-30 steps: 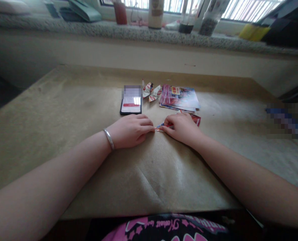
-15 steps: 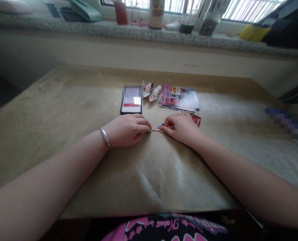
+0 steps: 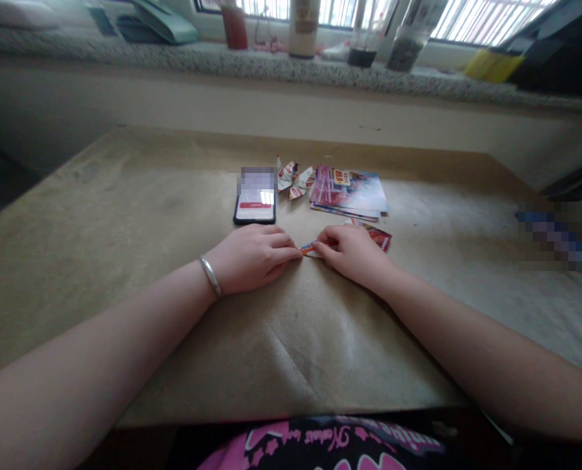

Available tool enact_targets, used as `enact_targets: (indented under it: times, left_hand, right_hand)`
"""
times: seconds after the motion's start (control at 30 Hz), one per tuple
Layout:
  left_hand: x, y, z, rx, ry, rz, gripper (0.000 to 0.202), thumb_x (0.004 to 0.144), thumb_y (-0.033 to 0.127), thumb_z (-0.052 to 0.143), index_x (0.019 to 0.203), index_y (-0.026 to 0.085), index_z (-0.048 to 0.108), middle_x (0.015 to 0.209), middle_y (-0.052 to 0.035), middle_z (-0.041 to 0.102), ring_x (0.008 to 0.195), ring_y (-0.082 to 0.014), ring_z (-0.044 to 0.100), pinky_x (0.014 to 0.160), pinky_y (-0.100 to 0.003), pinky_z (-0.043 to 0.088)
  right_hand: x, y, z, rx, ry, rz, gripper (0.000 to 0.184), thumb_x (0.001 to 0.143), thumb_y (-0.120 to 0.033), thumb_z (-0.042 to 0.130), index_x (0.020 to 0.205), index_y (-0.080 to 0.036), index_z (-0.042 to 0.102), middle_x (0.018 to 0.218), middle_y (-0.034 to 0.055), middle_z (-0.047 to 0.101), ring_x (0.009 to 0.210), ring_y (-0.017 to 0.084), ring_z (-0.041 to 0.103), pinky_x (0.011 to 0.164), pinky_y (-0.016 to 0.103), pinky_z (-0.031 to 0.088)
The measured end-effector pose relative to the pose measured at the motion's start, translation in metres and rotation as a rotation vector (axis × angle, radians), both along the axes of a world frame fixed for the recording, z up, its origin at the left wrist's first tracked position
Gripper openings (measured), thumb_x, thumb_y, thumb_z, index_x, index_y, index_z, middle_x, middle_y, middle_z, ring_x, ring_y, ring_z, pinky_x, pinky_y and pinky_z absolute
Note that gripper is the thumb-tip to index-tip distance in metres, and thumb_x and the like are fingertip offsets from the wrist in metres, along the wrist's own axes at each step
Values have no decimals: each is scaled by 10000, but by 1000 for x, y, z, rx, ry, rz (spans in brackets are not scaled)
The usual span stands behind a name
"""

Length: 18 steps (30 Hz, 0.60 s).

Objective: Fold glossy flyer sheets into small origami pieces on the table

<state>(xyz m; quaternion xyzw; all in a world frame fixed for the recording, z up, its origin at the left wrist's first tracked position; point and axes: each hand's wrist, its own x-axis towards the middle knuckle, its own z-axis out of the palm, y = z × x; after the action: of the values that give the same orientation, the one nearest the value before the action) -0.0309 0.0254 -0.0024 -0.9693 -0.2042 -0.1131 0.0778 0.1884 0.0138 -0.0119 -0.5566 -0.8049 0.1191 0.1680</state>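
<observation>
A small folded piece of printed paper [image 3: 308, 248] lies on the table between my hands, its pointed end to the left. My left hand [image 3: 264, 256], with a silver bangle at the wrist, has its fingers closed on that left tip. From the other side, my right hand [image 3: 347, 248] pinches the folded paper and hides much of it. A red printed sheet [image 3: 382, 237] sticks out behind my right hand; whether it is part of the folded paper I cannot tell. Just beyond my left hand lies a phone [image 3: 255, 212] with its screen lit.
Folded paper shapes [image 3: 295, 179] stand beside the phone. A stack of colourful flyers [image 3: 352, 190] lies to their right. Behind the table [image 3: 173, 163], a stone windowsill [image 3: 252, 62] holds bottles, jars and a yellow item [image 3: 494, 65]. A blurred blue object [image 3: 560, 241] is at the right edge.
My left hand has moved slightly right and now touches the paper's tip, which stood just clear of its fingers before. My right hand has barely moved.
</observation>
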Motion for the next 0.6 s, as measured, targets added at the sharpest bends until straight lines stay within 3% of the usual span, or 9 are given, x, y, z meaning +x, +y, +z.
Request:
enact_targets:
  times: [0.17,0.33,0.5,0.6]
  left_hand:
    - [4,-5,0,32,42,31,328,939,278,422,1197,205,611,958,-62,648,878,-185,574,757,-294,480]
    - [4,-4,0,16,41,19,325,914,275,468,1199,206,609,963,-59,639,864,-182,561,753,-292,470]
    - [2,-2,4,45,47,10,271,930,272,442,1052,204,674,876,-50,645,820,-169,564,745,-291,468]
    - [0,1,5,28,34,-10,281,941,254,421,964,190,694,930,-59,667,866,-165,576,780,-286,477]
  right_hand:
    - [16,1,2,54,-44,-9,165,821,-326,568,783,-204,673,793,39,706,780,202,603,705,313,380]
    - [27,2,-1,3,20,-66,132,793,-311,607,762,-196,663,810,47,701,771,197,607,699,309,402]
    - [19,1,-3,-34,132,-55,88,789,-253,616,759,-182,659,820,48,686,780,181,596,687,289,417]
    - [13,2,-2,-9,105,-40,69,783,-236,631,756,-179,658,819,48,684,810,184,590,718,293,412]
